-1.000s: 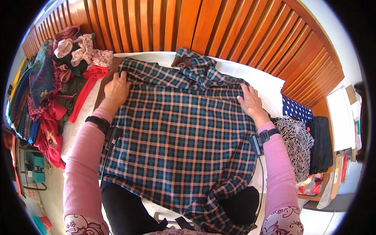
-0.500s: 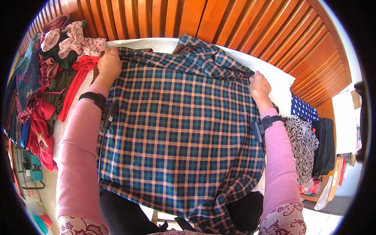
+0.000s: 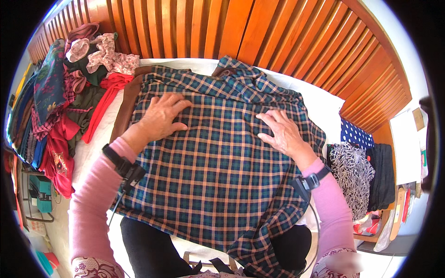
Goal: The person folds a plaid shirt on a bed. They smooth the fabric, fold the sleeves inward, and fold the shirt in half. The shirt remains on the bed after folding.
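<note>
A dark green and navy plaid garment (image 3: 218, 171) with peach lines lies spread out in front of me. Its upper part is bunched along the far side, and its near edge hangs over my knees. Along its left side shows a strip of brown cloth (image 3: 124, 109). My left hand (image 3: 164, 116) rests on the upper left of the plaid, fingers apart and holding nothing. On the upper right lies my right hand (image 3: 283, 132), its fingers likewise spread over the cloth.
A heap of clothes (image 3: 58, 106) is piled at the left. Along the far side runs a slatted wooden backrest (image 3: 232, 28). At the right lie a polka-dot cloth (image 3: 356, 133), a black-and-white patterned cloth (image 3: 351, 178) and black cloth (image 3: 382, 176). White sheeting (image 3: 320, 104) shows underneath.
Both hands have let go of the garment's far corners. They have moved inward and nearer, and now lie flat on the plaid. The brown strip on the left shows more.
</note>
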